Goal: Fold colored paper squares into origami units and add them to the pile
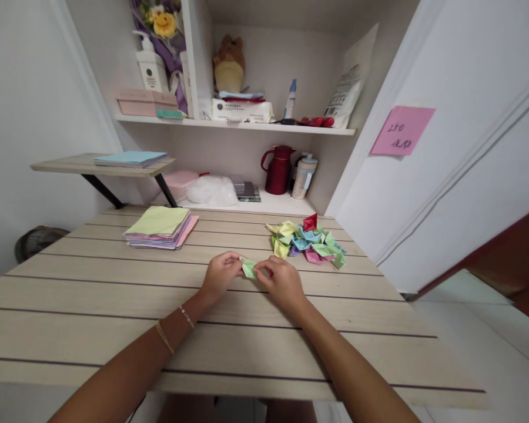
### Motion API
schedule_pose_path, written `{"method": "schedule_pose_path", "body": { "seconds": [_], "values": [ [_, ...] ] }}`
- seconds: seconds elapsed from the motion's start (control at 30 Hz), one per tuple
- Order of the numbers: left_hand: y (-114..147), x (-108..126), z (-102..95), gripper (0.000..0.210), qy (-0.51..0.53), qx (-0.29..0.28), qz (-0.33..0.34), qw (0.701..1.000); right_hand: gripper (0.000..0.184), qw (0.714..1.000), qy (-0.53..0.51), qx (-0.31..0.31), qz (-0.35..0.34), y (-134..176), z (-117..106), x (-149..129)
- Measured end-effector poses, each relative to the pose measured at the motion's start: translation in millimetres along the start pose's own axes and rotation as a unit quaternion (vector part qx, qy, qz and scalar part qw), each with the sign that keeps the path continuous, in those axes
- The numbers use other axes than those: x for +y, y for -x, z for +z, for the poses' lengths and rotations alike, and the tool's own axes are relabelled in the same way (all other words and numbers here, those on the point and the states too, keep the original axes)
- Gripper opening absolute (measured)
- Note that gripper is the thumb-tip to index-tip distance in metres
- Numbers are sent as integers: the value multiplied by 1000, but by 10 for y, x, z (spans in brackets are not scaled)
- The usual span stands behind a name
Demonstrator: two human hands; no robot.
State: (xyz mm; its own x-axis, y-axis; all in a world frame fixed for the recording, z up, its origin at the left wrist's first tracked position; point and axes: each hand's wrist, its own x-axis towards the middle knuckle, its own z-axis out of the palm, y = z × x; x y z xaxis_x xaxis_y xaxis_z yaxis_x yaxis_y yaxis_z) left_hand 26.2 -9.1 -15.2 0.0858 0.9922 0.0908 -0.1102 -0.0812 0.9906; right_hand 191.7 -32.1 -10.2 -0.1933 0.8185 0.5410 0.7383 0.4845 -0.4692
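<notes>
Between my two hands is a small folded piece of light green paper (pixel 248 268), just above the middle of the wooden table (pixel 194 346). My left hand (pixel 221 274) pinches its left end between thumb and fingers. My right hand (pixel 284 282) grips the right end, its fingertips hiding that part. To the right, beyond my right hand, lies a heap of folded paper boats (pixel 308 238) in yellow, green, blue, pink and red. A stack of square coloured paper (pixel 158 222), pale yellow on top, sits beyond my left hand to the left.
A small raised shelf (pixel 70 164) at the back left carries blue paper sheets (pixel 130 158). Behind the table stand a dark red jug (pixel 278 170), a pale tumbler (pixel 304 177) and a white plastic bag (pixel 211 191). A pink note (pixel 403 130) sticks to the right-hand wall.
</notes>
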Motion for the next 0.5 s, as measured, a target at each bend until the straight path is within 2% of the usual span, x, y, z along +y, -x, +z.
{"method": "schedule_pose_path", "body": {
  "seconds": [0.13, 0.3, 0.4, 0.5],
  "values": [
    [-38, 17, -31, 26, 43, -19, -33, 998, 16, 991, -117, -4, 66, -12, 25, 27],
    [-45, 12, -62, 43, 99, -89, -74, 988, 28, 930, -314, -8, 191, -38, 75, 130],
    [-34, -28, -43, 42, 114, -103, -87, 984, 30, 902, -375, -10, 215, -47, 90, 147],
    [-18, -35, -16, 36, 99, -113, -100, 984, 31, 891, -397, -29, 220, -40, 109, 121]
  ]
}}
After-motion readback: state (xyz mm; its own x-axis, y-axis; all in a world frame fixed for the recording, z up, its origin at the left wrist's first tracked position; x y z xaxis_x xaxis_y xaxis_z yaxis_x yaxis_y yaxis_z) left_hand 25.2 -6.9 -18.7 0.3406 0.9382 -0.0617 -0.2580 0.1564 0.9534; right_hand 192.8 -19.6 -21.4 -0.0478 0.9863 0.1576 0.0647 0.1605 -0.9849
